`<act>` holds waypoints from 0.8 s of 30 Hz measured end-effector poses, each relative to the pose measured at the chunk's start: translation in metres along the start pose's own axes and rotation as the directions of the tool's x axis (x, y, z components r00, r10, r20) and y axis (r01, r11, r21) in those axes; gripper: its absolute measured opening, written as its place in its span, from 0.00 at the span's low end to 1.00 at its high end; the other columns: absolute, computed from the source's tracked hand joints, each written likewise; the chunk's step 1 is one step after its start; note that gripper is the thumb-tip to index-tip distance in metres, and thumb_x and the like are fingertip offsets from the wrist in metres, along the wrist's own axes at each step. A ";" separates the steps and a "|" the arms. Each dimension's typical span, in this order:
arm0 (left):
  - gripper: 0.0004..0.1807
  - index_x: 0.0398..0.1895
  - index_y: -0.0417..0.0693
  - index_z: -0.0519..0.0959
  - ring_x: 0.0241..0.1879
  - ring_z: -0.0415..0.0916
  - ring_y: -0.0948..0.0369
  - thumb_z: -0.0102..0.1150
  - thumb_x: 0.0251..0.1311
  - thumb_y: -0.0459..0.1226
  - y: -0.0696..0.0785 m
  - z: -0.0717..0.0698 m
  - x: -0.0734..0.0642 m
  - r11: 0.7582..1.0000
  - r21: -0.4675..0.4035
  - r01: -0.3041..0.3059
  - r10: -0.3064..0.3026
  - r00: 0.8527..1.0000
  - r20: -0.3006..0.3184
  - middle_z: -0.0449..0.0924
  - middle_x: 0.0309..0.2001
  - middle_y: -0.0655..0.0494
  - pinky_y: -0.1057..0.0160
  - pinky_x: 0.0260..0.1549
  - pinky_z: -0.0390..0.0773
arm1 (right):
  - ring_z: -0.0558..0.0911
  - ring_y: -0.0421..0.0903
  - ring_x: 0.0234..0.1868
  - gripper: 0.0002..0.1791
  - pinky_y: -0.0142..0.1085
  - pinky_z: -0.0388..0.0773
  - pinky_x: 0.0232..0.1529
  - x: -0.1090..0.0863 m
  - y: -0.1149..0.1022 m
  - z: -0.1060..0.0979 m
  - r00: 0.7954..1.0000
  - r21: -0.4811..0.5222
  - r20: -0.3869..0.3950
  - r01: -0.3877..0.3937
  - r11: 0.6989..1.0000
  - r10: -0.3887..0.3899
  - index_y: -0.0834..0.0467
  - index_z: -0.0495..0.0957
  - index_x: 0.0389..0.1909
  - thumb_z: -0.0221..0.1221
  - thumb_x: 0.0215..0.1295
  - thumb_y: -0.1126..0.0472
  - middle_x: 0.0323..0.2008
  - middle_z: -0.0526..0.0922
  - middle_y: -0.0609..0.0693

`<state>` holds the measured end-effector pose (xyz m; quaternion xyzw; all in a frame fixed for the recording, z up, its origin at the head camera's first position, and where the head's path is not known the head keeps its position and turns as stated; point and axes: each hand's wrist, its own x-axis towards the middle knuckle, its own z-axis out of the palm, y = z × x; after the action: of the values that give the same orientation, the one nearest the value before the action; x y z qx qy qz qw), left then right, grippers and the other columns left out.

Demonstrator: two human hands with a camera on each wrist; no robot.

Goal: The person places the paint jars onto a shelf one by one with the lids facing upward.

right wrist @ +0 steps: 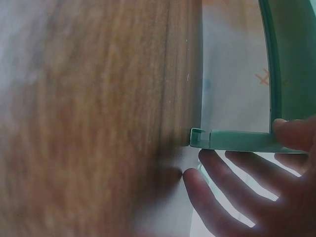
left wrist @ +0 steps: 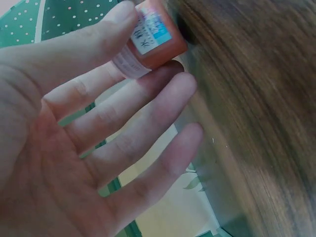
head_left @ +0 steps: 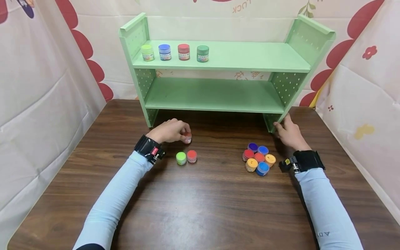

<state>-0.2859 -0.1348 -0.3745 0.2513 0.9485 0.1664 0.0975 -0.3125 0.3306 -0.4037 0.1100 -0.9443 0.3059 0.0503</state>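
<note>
My left hand (head_left: 171,131) pinches a small paint jar (head_left: 188,138) between thumb and fingers, over the table in front of the shelf. In the left wrist view the jar (left wrist: 169,53) shows orange-red paint and a printed label, and the lower fingers are spread away from it. Nearest to that hand are a light green jar (head_left: 181,158) and a red jar (head_left: 192,157), side by side. My right hand (head_left: 290,133) holds the lower right side panel of the green shelf (head_left: 215,93), its thumb (right wrist: 291,134) on one face and its fingers on the other.
Four jars stand in a row on the upper shelf board's left half: light green (head_left: 148,52), blue (head_left: 164,52), red (head_left: 183,52) and dark green (head_left: 202,53). Right of centre, several jars cluster on the brown table (head_left: 200,208), among them a yellow jar (head_left: 251,165). Printed cloth (head_left: 40,114) surrounds the table.
</note>
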 end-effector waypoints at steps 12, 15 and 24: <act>0.18 0.56 0.49 0.83 0.51 0.82 0.56 0.70 0.65 0.42 -0.001 0.001 0.000 1.000 -0.016 -0.016 0.016 1.000 0.016 0.86 0.49 0.52 0.54 0.52 0.80 | 0.85 0.64 0.41 0.32 0.36 0.76 0.32 0.000 -0.003 0.001 1.000 0.016 0.008 -0.016 1.000 0.016 0.61 0.44 0.80 0.39 0.84 0.52 0.61 0.73 0.75; 0.17 0.55 0.50 0.83 0.49 0.82 0.57 0.70 0.64 0.41 0.000 0.001 -0.001 0.999 -0.015 -0.032 0.032 0.999 0.001 0.86 0.47 0.53 0.55 0.51 0.80 | 0.85 0.64 0.41 0.32 0.36 0.76 0.32 0.000 -0.004 0.001 1.000 0.020 0.009 -0.012 1.000 0.012 0.61 0.44 0.79 0.39 0.84 0.52 0.61 0.73 0.76; 0.18 0.54 0.53 0.84 0.41 0.83 0.60 0.70 0.61 0.41 0.010 -0.005 -0.001 0.993 0.031 -0.113 0.116 0.980 -0.163 0.87 0.40 0.59 0.58 0.39 0.80 | 0.85 0.64 0.41 0.32 0.36 0.76 0.32 -0.001 -0.003 0.000 1.000 0.022 0.011 -0.009 1.000 0.008 0.61 0.44 0.80 0.39 0.84 0.52 0.62 0.72 0.75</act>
<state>-0.2821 -0.1285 -0.3660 0.2918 0.9391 0.1816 0.0063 -0.3108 0.3285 -0.4017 0.1082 -0.9417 0.3158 0.0427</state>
